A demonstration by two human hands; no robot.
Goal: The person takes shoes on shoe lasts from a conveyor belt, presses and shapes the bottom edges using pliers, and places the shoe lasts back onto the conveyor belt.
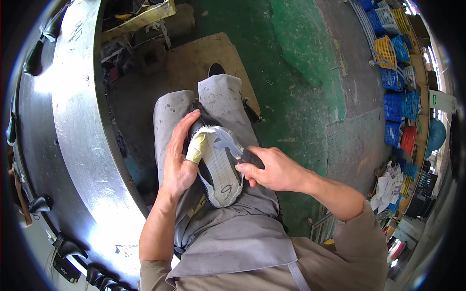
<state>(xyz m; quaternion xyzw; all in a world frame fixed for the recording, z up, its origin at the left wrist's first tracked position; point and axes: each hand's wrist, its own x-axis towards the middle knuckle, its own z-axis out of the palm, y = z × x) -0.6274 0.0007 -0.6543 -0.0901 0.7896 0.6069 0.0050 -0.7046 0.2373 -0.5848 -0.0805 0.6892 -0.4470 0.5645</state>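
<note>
A dark shoe upper on a last [222,180] rests sole side up on my lap, its pale insole facing me and its whitish lining edge standing around the rim. My left hand [178,160] grips it from the left, fingers along the dark side. Yellow tape wraps the left thumb, which presses on the lining edge. Closed around the dark handle of a pincers-like metal tool [236,151] is my right hand [276,169]. The silvery head of that tool lies over the right part of the rim; whether its jaws bite the edge cannot be made out.
A shiny metal workbench [80,111] runs along my left, with several dark shoes [68,246] beyond it. My legs, under a grey apron [233,242], point toward a wooden board [206,53] on the green floor. Colourful plastic baskets [393,80] line the right side.
</note>
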